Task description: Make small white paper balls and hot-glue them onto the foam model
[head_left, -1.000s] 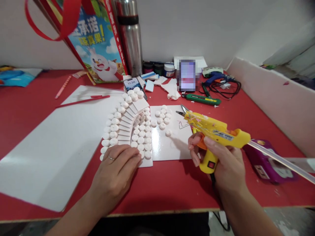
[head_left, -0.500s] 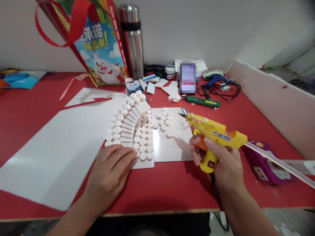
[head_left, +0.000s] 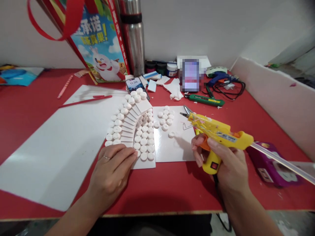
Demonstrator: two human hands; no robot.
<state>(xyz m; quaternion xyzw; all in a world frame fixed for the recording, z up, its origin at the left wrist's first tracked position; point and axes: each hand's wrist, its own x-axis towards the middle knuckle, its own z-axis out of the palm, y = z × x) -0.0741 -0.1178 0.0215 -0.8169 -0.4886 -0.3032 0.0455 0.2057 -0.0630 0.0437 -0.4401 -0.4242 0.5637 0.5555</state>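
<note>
My right hand [head_left: 227,159] is wrapped round the handle of a yellow glue gun [head_left: 221,131], its fingers by the orange trigger. The nozzle points left above a white board [head_left: 167,150], and a clear glue stick [head_left: 283,159] sticks out behind. On the near edge of a white model [head_left: 144,165], my left hand [head_left: 112,173] rests with fingers together, fingertips on a small white disc [head_left: 138,153]; the thumb is hidden. Rows of similar discs cover the model beside a curved stair of white steps [head_left: 127,129]. Several loose discs [head_left: 165,117] lie on the board.
A large white sheet [head_left: 54,157] with red sticks [head_left: 86,101] lies left. Behind stand a gift bag [head_left: 100,49], a steel flask [head_left: 134,42], paint jars [head_left: 171,69] and phones [head_left: 135,85]. A green cutter [head_left: 206,100], cables [head_left: 228,90] and a purple package [head_left: 273,167] lie right.
The view has shifted slightly, so the things behind sit a little higher in the picture. Both hands keep their hold, the glue gun still over the right side of the board.
</note>
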